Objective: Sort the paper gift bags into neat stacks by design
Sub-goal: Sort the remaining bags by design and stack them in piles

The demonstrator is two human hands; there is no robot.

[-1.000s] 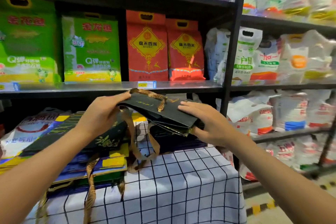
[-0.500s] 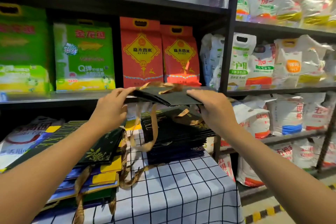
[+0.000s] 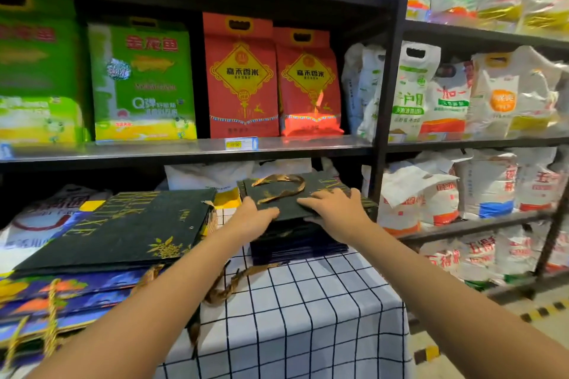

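Checked cloth covers the worktop (image 3: 308, 317), nearest the camera. At the near left lies a mixed pile — blue printed bags (image 3: 61, 295) under a large dark green bag (image 3: 123, 231) with gold lettering. Farther back, the left hand (image 3: 255, 220) and right hand (image 3: 335, 212) both rest flat, fingers straight, on a dark folded gift bag (image 3: 277, 197) (gold ribbon handles on top) capping a dark stack (image 3: 295, 243). Behind, shelves (image 3: 191, 149) carry red rice bags (image 3: 243, 80) and green ones (image 3: 141, 83).

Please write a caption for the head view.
Both hands press a black gift bag onto the right stack.
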